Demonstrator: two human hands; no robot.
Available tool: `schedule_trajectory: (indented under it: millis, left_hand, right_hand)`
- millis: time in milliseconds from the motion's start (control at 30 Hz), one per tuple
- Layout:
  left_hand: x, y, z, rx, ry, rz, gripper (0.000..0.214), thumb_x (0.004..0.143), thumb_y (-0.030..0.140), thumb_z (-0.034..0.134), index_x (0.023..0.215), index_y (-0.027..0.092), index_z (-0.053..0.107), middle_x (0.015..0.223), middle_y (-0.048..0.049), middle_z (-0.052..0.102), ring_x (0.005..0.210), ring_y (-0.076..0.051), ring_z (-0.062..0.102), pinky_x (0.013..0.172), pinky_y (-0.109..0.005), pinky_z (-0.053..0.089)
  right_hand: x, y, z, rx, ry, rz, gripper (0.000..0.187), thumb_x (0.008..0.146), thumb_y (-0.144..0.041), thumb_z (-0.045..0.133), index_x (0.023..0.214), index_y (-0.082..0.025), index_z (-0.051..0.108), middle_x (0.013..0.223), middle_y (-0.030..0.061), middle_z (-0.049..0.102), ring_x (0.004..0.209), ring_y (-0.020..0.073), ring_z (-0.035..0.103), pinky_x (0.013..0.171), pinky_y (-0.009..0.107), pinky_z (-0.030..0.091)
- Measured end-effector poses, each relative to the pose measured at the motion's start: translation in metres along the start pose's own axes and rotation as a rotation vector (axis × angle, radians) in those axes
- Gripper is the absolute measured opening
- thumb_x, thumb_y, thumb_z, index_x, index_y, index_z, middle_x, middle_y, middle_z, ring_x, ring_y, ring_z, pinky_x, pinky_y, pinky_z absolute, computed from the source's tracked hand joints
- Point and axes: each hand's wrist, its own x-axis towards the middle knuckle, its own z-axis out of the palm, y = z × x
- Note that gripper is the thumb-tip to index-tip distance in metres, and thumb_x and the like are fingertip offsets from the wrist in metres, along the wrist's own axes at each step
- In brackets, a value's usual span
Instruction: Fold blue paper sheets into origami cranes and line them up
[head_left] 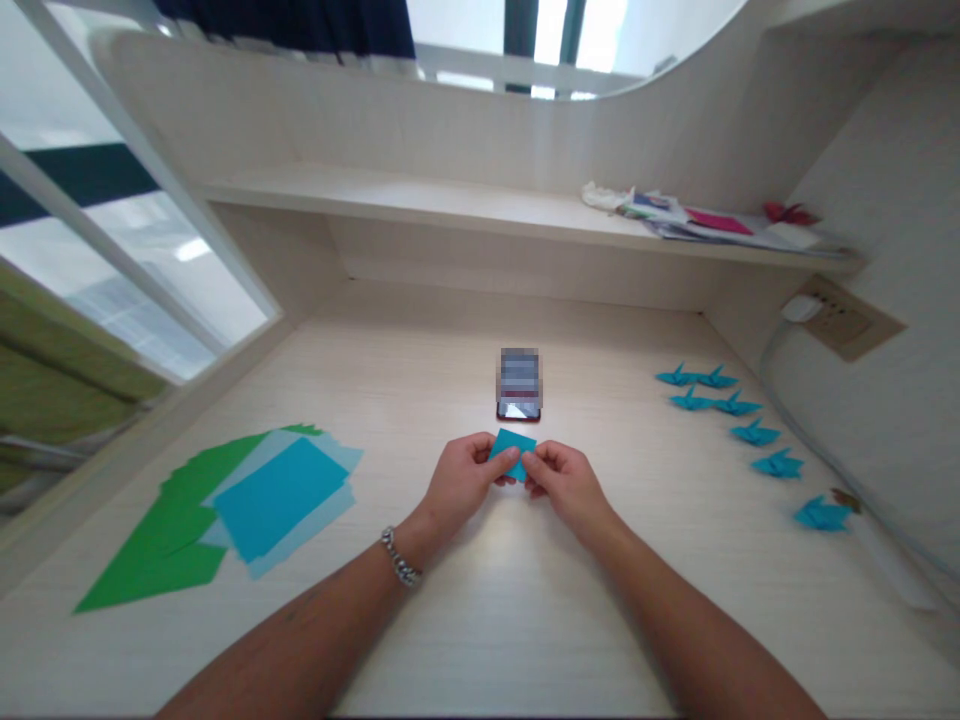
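A small folded square of blue origami paper [513, 441] is held above the desk in front of me. My left hand [472, 470] pinches its left side, thumb lying across the front. At its lower right edge, my right hand [561, 472] grips the same paper between thumb and fingers. Both thumbs nearly meet at the middle, and the fingertips behind the paper are partly hidden. Just beyond the paper lies a phone [519, 385] with a blurred screen.
Blue sheets [281, 497] lie over green sheets [150, 550] on the left. Several folded blue paper cranes [755, 432] stand along the right, near a cable [795, 410] plugged into a wall socket [844, 318]. A shelf [450, 210] with papers [712, 222] spans the back.
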Motion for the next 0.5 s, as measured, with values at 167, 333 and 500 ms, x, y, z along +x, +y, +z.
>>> schedule_trajectory:
  millis: [167,333,500]
  left_hand:
    - [0.0026,-0.0016,-0.0031,0.001,0.034,0.022,0.020,0.074,0.033,0.069,0.071,0.013,0.067,0.067,-0.0039,0.065,0.061,-0.014,0.058,0.057,-0.025,0.046]
    - [0.0052,-0.0017,-0.0076,0.011,0.142,0.076,0.020,0.075,0.034,0.068,0.073,0.014,0.069,0.069,-0.0037,0.066,0.062,-0.014,0.056,0.058,-0.025,0.045]
    - [0.0036,-0.0009,-0.0055,-0.071,0.095,0.043,0.020,0.075,0.034,0.067,0.074,0.014,0.069,0.071,-0.0039,0.066,0.064,-0.014,0.057,0.059,-0.025,0.046]
  right_hand:
    - [0.0023,0.0060,-0.0028,-0.027,-0.042,-0.014,0.032,0.071,-0.045,0.068,0.062,-0.018,0.053,0.052,-0.0026,0.056,0.047,0.0114,0.050,0.048,0.024,0.041]
    - [0.0007,0.0029,-0.0030,-0.001,-0.061,0.016,0.029,0.072,-0.041,0.068,0.062,-0.018,0.053,0.053,-0.0021,0.057,0.047,0.0110,0.051,0.049,0.024,0.042]
    - [-0.0009,-0.0020,-0.0014,0.018,0.020,0.010,0.027,0.071,-0.042,0.069,0.070,-0.017,0.059,0.059,-0.0014,0.059,0.052,0.0121,0.054,0.048,0.023,0.045]
